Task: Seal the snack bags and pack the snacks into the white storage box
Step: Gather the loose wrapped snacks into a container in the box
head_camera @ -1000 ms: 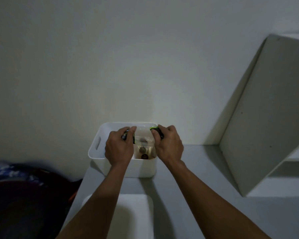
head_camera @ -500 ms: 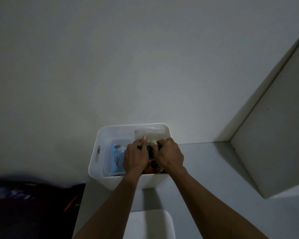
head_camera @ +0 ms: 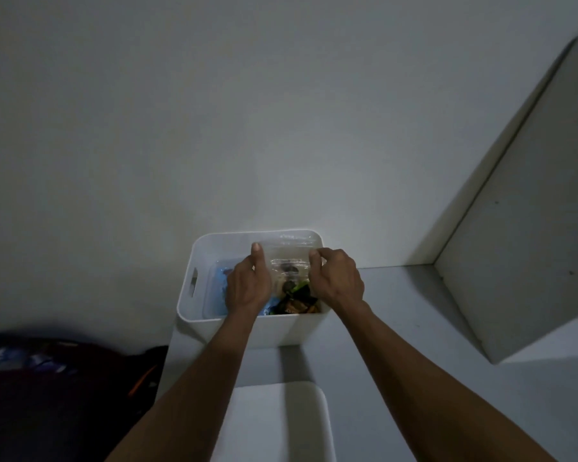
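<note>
The white storage box (head_camera: pixel 194 305) stands on the grey table against the wall. Both my hands are over it. A clear snack bag (head_camera: pixel 289 261) with dark snacks in it stands upright in the right half of the box. My left hand (head_camera: pixel 247 285) grips its left edge and my right hand (head_camera: pixel 336 278) pinches its right top corner. A blue-tinted bag (head_camera: pixel 219 285) lies in the left half of the box. Dark and orange snack wrappers (head_camera: pixel 297 303) show at the box's near right.
A white lid or tray (head_camera: pixel 281 421) lies on the table just in front of the box. A white shelf panel (head_camera: pixel 531 228) leans at the right. Dark fabric and a blue patterned item (head_camera: pixel 20 358) sit off the table's left edge.
My hands have moved apart along the clear bag's top, from pinched together at its middle to its two sides. The camera has tilted further down over the box.
</note>
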Tool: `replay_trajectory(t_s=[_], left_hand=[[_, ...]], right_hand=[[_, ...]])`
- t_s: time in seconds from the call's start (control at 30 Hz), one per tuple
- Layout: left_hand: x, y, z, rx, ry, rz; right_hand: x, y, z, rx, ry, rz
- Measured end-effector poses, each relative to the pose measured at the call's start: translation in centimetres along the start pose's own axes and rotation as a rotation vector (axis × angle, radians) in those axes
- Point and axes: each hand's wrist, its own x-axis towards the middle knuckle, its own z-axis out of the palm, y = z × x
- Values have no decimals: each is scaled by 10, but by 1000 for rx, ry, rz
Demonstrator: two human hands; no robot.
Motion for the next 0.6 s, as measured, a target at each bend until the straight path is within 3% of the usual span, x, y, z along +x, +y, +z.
replay_trajectory(t_s=[0.3, 0.6], left_hand=[[-102, -1, -28, -71, 114, 160], [-195, -124, -49, -44, 197, 209]], right_hand=[[-73, 23, -47, 67, -16, -67], [-183, 94, -14, 127, -139, 7]])
